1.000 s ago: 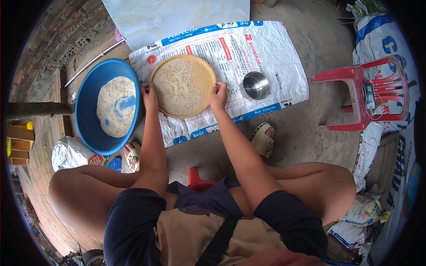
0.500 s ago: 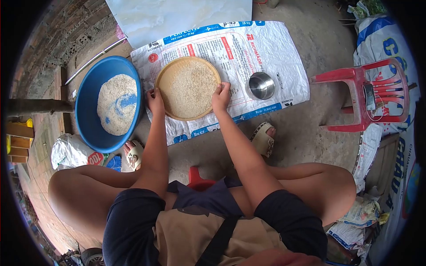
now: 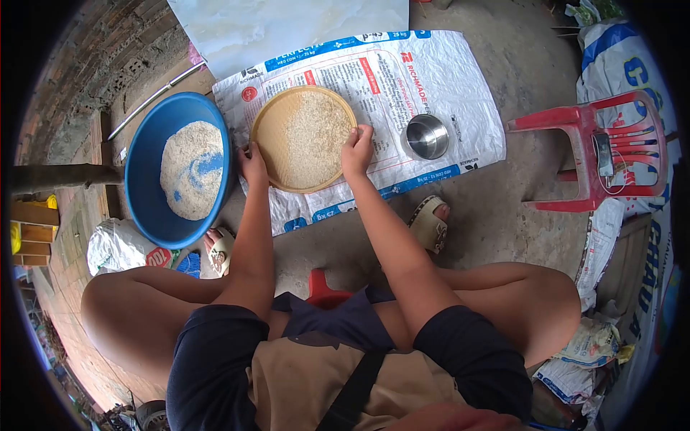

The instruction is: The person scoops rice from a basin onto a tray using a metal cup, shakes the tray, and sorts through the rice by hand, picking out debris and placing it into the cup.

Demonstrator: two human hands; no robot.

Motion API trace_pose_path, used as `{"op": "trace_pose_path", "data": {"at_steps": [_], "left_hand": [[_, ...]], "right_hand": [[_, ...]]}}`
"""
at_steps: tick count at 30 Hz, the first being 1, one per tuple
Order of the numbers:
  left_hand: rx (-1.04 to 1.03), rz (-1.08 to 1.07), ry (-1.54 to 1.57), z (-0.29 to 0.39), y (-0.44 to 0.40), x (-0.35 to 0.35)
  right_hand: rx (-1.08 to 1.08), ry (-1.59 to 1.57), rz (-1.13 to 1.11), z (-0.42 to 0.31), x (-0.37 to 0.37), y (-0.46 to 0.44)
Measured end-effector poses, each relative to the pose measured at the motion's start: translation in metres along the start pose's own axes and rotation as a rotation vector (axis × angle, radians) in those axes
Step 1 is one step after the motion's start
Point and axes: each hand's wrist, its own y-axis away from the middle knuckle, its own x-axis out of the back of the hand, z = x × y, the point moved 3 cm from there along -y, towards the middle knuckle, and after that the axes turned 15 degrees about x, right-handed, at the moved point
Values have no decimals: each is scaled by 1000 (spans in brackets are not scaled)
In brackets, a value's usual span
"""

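Between my hands is a round, shallow winnowing tray with a raised tan rim, over a printed sack. Pale rice grains lie across its middle and right side, and its left side shows bare. My left hand grips the rim at the lower left, thumb up, fingers partly hidden. At the right rim my right hand is closed on the edge. A blue basin stands left of the tray, with more rice in its bottom.
A shiny metal bowl sits on the spread white sack to the right. Beyond it stands a red plastic chair with a device on its seat. A metal pole lies behind the basin. A marbled board is at the back.
The rice has shifted toward the tray's right side, baring more of its left. The tray has tilted or moved slightly away from me. Both hands keep hold of the rim.
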Motion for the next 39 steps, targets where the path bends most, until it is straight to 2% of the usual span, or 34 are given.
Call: {"op": "trace_pose_path", "data": {"at_steps": [3, 5, 11, 14, 19, 21, 28, 30, 31, 33, 34, 36, 37, 39], "left_hand": [[-41, -3, -100, 21, 43, -23], [-53, 1, -162, 38, 72, -39], [-57, -44, -200, 34, 49, -17], [-51, 18, -255, 11, 30, -2], [-100, 113, -435, 23, 60, -14], [-175, 15, -479, 30, 71, -21], [-78, -102, -546, 16, 66, -20], [-280, 32, -557, 26, 70, -18], [-278, 35, -559, 30, 73, -19], [-455, 152, -523, 47, 80, -21], [-452, 152, -523, 52, 82, -24], [-383, -196, -458, 59, 86, -39], [-382, -197, -458, 63, 89, -43], [-511, -349, -418, 72, 98, -58]], "right_hand": [[-24, 39, 114, 30, 22, -16], [-59, 191, 122, 44, 44, -19], [3, 236, 176, 32, 27, 7], [-58, 114, 23, 14, 12, 7], [29, 156, 83, 29, 30, 2], [34, 259, 115, 43, 41, 5], [-134, 253, 83, 66, 43, 12], [-174, 347, 104, 60, 46, 11], [-174, 345, 100, 56, 45, 12], [9, 594, 189, 45, 48, 12], [9, 595, 188, 47, 47, 11], [206, 519, 206, 45, 42, 6], [206, 521, 205, 47, 40, 5], [68, 257, 118, 52, 30, 3]]}}
